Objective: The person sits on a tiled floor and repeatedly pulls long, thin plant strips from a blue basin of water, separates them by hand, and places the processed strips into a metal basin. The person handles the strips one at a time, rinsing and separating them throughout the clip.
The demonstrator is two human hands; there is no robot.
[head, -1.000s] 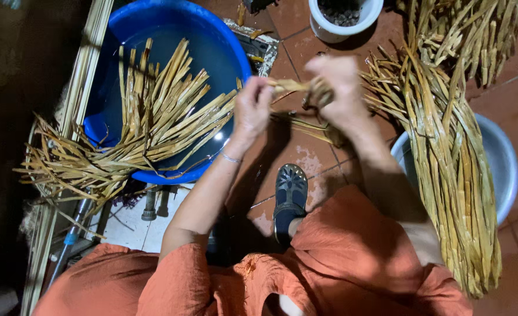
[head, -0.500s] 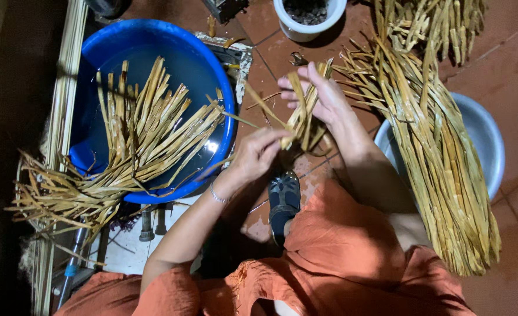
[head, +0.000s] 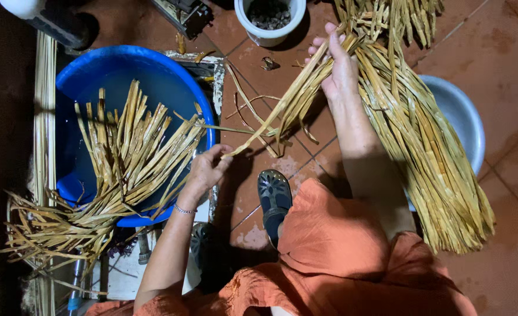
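A small bundle of dried reed strips (head: 282,111) is stretched slantwise above the red tiled floor (head: 504,52), between the two hands. Its upper end is gripped by the right hand (head: 338,70), whose fingers are closed around the strips with the fingertips raised, while the thin lower end is pinched between thumb and fingers of the left hand (head: 209,167). The strips are flat, narrow and pale yellow-brown, with frayed, curling ends that hang loose near the middle. Just left of the left hand a blue plastic basin (head: 78,76) is seen, and a heap of the same strips (head: 124,169) is laid across it, spilling over its lower rim. To the right of the right arm a long, thick sheaf of strips (head: 428,158) is laid over a pale grey bowl (head: 463,117), so most of that bowl is hidden. A white pot (head: 268,26) with dark contents is placed near the top edge. Below the bundle a dark sandal (head: 273,196) rests on the tiles, beside the orange garment (head: 329,234). A bracelet (head: 184,209) is worn on the left wrist
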